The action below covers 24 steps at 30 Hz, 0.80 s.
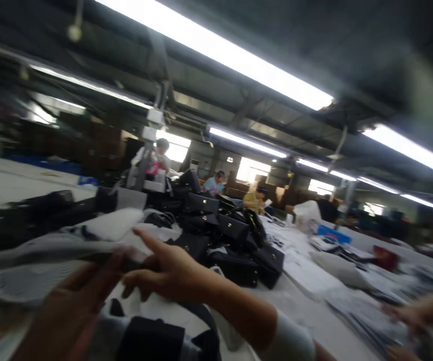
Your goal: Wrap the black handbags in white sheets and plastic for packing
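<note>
My right hand [167, 273] reaches in from the lower right, forefinger stretched out and the other fingers curled onto the edge of a pale grey cloth piece [50, 250] that runs off to the left. Blurred by motion, my left hand [69, 311] sits at the lower left with its fingertips up against the same cloth. Under both hands lies a dark bag with white cloth [152, 341]. Just beyond them is a heap of black handbags [231, 235] on the long white table [299, 301].
Another person's hand [408, 316] works over stacked papers at the lower right. More dark bags [31, 215] lie at the left. A blue tray [332, 234] and white packets sit farther down the table. Several seated people [214, 184] work at the back under strip lights.
</note>
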Tool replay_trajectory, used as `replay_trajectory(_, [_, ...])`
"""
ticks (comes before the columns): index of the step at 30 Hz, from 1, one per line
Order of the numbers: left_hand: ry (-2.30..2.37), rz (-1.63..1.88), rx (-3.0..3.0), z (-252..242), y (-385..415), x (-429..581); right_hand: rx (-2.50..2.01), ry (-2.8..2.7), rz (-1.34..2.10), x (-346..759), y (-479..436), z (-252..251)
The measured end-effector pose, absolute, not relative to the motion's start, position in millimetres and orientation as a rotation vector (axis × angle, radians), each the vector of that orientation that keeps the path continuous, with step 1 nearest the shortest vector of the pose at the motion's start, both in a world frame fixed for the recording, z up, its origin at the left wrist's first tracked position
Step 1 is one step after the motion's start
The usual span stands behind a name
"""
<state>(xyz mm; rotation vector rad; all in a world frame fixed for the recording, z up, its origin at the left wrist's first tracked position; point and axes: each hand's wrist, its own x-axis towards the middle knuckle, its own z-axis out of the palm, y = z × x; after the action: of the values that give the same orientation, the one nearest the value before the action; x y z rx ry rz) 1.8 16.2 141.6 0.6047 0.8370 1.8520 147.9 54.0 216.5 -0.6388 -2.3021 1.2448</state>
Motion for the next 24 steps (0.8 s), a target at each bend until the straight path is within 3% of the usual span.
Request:
replay_trajectory(6, [0.782, 1.821, 0.886, 140, 12, 15, -0.729, -2.176, 0.91, 139, 66, 191])
replay_trajectory(13, [0.782, 1.947, 0.639, 113, -8, -29, -0.763, -2.185, 1.173, 145, 75, 199])
replay_trajectory(18, [0.71, 2.214, 0.607, 130, -14, -62, -0.863, -2.26, 1.333, 149, 87, 212])
replay_trajectory(24, [0.768, 2.262, 0.418, 164, 10, -63, -0.675, -2.348, 0.727, 142, 81, 218])
